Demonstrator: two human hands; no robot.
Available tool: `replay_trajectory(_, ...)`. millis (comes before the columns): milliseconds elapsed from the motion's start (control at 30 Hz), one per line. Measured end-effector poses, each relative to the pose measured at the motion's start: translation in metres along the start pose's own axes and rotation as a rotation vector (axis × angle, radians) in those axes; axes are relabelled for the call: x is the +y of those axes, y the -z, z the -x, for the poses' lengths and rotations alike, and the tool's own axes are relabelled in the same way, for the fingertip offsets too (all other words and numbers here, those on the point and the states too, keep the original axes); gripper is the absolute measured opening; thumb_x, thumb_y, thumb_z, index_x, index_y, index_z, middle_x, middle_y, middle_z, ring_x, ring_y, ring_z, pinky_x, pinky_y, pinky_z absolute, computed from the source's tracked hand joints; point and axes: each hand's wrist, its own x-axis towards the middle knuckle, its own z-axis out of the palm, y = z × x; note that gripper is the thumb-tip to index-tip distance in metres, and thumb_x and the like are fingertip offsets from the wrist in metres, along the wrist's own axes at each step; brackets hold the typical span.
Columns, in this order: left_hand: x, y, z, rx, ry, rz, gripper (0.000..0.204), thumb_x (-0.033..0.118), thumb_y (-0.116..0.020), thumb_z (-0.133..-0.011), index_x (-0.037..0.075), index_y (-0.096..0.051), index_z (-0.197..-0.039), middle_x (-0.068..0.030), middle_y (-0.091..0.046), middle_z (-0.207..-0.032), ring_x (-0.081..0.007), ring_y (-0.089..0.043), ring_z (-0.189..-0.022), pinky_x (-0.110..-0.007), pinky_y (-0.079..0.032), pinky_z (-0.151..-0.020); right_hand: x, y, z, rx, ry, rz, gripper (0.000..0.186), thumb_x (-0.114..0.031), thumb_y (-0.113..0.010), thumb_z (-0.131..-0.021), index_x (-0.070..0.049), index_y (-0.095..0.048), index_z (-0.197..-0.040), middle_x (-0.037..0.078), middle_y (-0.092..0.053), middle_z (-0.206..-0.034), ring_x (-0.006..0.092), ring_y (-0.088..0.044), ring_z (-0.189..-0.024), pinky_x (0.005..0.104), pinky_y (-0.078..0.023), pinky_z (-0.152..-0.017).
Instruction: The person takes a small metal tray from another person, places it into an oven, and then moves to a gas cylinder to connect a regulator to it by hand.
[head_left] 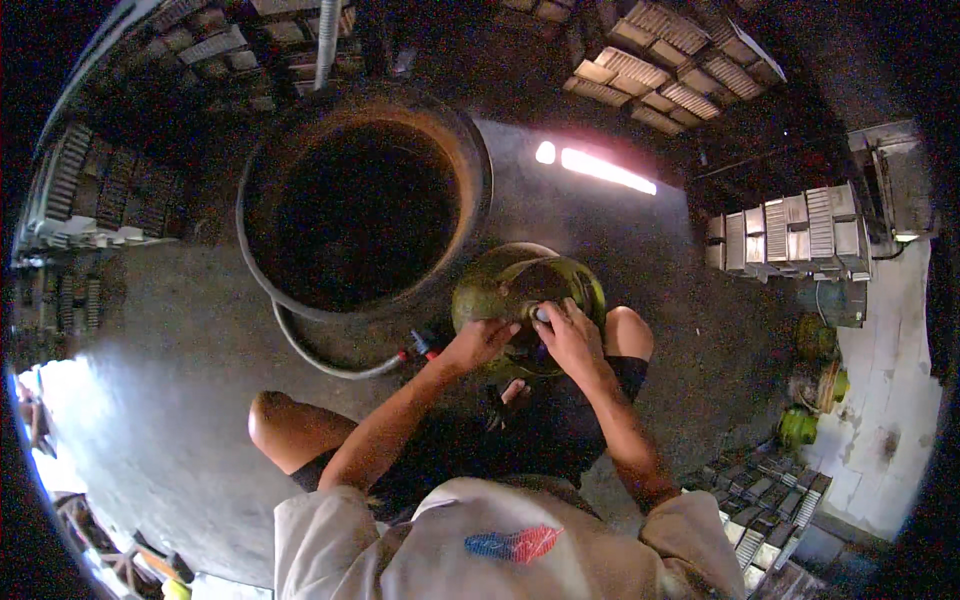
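Observation:
A green gas cylinder (480, 293) with a raised collar stands between my bent legs. My right hand (571, 336) grips a small pale cap-like piece (542, 314) at the valve in the middle of its top. My left hand (480, 340) rests on the cylinder just left of the valve, fingers curled; what they hold, if anything, is too small to make out. Left of the cylinder a grey hose (350, 372) with red fittings and a blue piece (419, 341) lies on the floor.
A large round dark vessel (350, 210) with a rusty rim sits beyond, left of the cylinder. Stacked metal trays (785, 230) line the right and far sides. More green cylinders (798, 428) stand at the right beside a pale strip (880, 400). Bright daylight enters at far left.

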Motion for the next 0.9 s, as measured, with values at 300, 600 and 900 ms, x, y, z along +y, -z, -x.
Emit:
replay_trajectory(300, 0.011, -0.003, 0.022, -0.284, 0.289, -0.497, 0.022, 0.023, -0.051, -0.080, 0.004, -0.054, -0.091, -0.0173, -0.059, -0.076, -0.0375, -0.058, -0.067, -0.044, -0.047, -0.057, 0.002, 0.023, -0.041, -0.541, -0.338, -0.166, 0.031, -0.028, -0.059, -0.075, -0.001, -0.055, -0.090, 0.020, -0.059, -0.074, 0.0318, -0.059, -0.073, 0.0426, -0.047, -0.066)
replay_trajectory(600, 0.030, -0.022, -0.036, 0.172, 0.126, 0.057, 0.026, 0.019, -0.058, -0.077, 0.003, -0.056, -0.097, -0.0169, -0.061, -0.086, -0.0323, -0.059, -0.080, -0.037, -0.045, -0.069, 0.031, -0.021, -0.028, -0.335, -0.525, -0.272, 0.027, -0.022, -0.048, -0.082, 0.004, -0.053, -0.080, 0.017, -0.054, -0.064, 0.0238, -0.057, -0.053, 0.0363, -0.046, -0.050)
replay_trajectory(900, 0.015, -0.049, -0.032, 0.325, 0.192, 0.125, 0.036, 0.026, -0.065, -0.071, 0.004, -0.057, -0.097, -0.0178, -0.059, -0.088, -0.0297, -0.059, -0.079, -0.036, -0.046, -0.068, 0.036, -0.031, -0.024, -0.358, -0.488, -0.348, 0.026, -0.021, -0.048, -0.079, 0.005, -0.054, -0.079, 0.017, -0.056, -0.075, 0.0243, -0.056, -0.076, 0.0398, -0.042, -0.066)
